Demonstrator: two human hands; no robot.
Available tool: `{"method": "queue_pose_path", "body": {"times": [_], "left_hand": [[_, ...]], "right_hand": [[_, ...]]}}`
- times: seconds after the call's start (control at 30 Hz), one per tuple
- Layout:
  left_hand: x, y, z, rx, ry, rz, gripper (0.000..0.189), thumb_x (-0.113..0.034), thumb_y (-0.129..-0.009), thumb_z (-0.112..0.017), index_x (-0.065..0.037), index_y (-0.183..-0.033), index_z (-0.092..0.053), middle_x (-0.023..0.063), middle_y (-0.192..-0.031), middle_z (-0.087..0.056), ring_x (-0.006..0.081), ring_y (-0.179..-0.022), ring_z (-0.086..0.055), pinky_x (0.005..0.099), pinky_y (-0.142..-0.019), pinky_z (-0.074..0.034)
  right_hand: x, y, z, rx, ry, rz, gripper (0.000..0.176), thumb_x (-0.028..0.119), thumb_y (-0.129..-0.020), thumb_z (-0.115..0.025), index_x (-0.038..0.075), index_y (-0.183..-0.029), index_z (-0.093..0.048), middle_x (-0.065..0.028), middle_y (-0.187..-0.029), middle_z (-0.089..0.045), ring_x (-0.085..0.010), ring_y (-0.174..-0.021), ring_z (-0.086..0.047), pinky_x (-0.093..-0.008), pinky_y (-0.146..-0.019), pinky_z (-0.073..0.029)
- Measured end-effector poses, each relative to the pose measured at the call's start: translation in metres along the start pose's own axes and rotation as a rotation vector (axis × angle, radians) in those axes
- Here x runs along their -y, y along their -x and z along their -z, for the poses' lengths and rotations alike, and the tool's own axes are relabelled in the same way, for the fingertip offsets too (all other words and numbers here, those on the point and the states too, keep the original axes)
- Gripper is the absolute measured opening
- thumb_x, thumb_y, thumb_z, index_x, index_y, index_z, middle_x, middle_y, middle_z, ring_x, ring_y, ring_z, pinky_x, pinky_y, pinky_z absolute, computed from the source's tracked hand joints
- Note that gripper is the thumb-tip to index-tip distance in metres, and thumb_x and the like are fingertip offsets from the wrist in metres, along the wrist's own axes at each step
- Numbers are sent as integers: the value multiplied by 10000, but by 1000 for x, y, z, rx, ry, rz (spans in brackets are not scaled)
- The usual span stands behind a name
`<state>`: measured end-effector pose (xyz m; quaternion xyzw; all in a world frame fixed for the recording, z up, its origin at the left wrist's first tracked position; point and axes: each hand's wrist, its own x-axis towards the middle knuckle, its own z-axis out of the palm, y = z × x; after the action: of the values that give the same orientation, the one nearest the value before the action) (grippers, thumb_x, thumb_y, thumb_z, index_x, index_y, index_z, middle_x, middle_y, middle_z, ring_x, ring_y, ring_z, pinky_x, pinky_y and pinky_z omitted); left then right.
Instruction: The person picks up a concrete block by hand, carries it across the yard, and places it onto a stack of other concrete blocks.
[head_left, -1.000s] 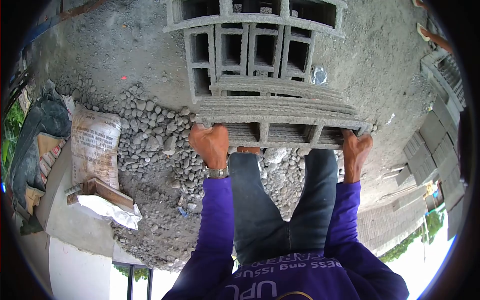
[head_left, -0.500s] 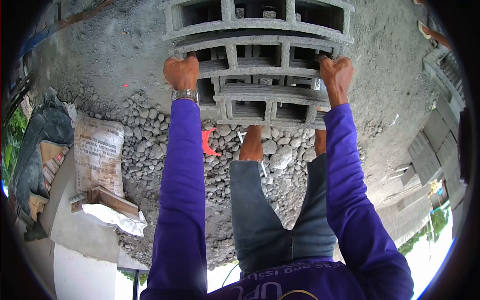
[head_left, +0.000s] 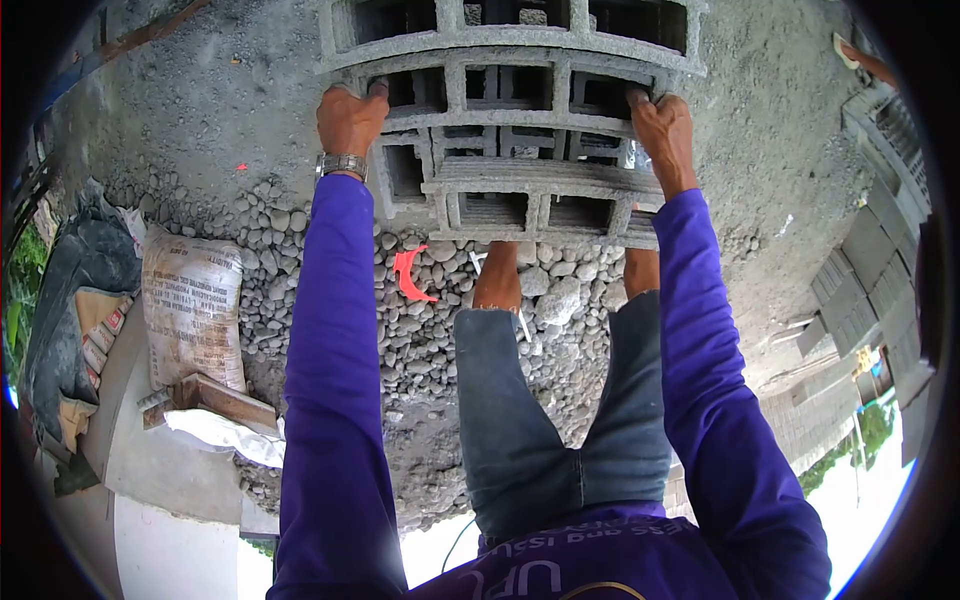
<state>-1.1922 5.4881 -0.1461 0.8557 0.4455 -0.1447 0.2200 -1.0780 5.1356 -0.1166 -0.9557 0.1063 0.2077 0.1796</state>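
A grey hollow concrete block [head_left: 510,117] spans between my two hands, its square openings facing me. My left hand [head_left: 350,118], with a metal watch on the wrist, is closed on the block's left end, thumb near the end opening. At the opposite end my right hand [head_left: 662,122] grips the same block. Directly beyond it, with no clear gap showing, is another hollow block [head_left: 510,38]. Nearer my legs is a further hollow block [head_left: 540,172], and more block openings show between. Most of my fingers are hidden behind the block ends.
Loose gravel [head_left: 410,350] covers the ground around my legs, with a red curved piece [head_left: 408,275] on it. A printed sack [head_left: 192,310] and a wooden piece [head_left: 225,400] are at left. Stacked grey blocks [head_left: 850,290] stand at right, near another person's limb [head_left: 868,65].
Both hands have carried the block farther from my body and slightly left. The gap between it and the block beyond has closed, while more of the openings beneath now show.
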Motion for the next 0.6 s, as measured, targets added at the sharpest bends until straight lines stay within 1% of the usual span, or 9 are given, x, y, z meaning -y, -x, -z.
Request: {"method": "queue_pose_path", "body": {"times": [0.03,0.1,0.13,0.2,0.23,0.3,0.4,0.5,0.6], "left_hand": [[-4,2,10,113,70,-13,597,-418,-684,-800,95,-950,-652,284,-994,-671,412,-945,-659,446,-854,-511],[-6,31,38,-29,-54,-250,670,-430,-728,-785,64,-1141,-597,268,-1127,-634,368,-1061,-621,440,-894,-486],[-6,51,52,-23,-51,-242,670,-430,-728,-785,64,-1141,-597,268,-1127,-634,368,-1061,-621,440,-894,-486],[-8,76,68,-87,-44,-718,621,-365,-780,-751,-3,-1245,-558,216,-1228,-598,345,-1128,-579,431,-928,-463],[-5,79,62,-88,-36,-716,621,-365,-780,-751,-3,-1245,-558,216,-1228,-598,345,-1128,-579,431,-928,-463],[3,79,45,45,-198,-980,565,-304,-814,-714,-70,-1298,-540,150,-1249,-600,312,-1137,-572,412,-948,-442],[-3,59,31,92,-477,-1003,539,-288,-820,-699,-81,-1294,-549,123,-1237,-612,282,-1068,-600,398,-941,-434],[-3,50,19,78,-540,-1010,385,-274,-824,-686,-100,-1164,-646,108,-1038,-689,269,-895,-636,425,-927,-431],[-9,46,21,103,-588,-1011,280,-275,-808,-690,-93,-1020,-705,107,-860,-709,291,-791,-642,465,-940,-423]], "right_hand": [[3,6,14,132,-5,-10,455,401,-761,-697,-53,-739,-663,-264,-782,-651,-400,-735,-642,-475,-682,-503],[-9,30,26,-230,96,401,526,450,-812,-705,-31,-1020,-655,-220,-1012,-646,-341,-911,-628,-447,-773,-490],[-8,44,36,-223,103,403,526,450,-812,-705,-31,-1020,-655,-220,-1012,-646,-341,-911,-628,-447,-773,-490],[6,62,53,-66,198,857,599,377,-827,-715,-2,-1255,-536,-175,-1224,-572,-314,-1092,-568,-426,-939,-442],[9,64,48,46,207,926,569,300,-840,-707,2,-1283,-510,-170,-1269,-553,-314,-1151,-547,-426,-1040,-382],[-3,52,21,84,320,979,545,286,-850,-692,15,-1286,-511,-178,-1267,-557,-314,-1164,-545,-427,-1068,-361],[-5,23,-8,129,417,1058,375,204,-866,-655,26,-1185,-571,-215,-1134,-632,-331,-1076,-609,-432,-1011,-422],[11,23,4,384,507,880,214,189,-858,-669,28,-974,-589,-201,-916,-671,-382,-870,-642,-459,-763,-522],[11,22,0,383,473,828,281,189,-836,-689,23,-1042,-594,-205,-885,-671,-375,-850,-648,-451,-789,-520]]}}
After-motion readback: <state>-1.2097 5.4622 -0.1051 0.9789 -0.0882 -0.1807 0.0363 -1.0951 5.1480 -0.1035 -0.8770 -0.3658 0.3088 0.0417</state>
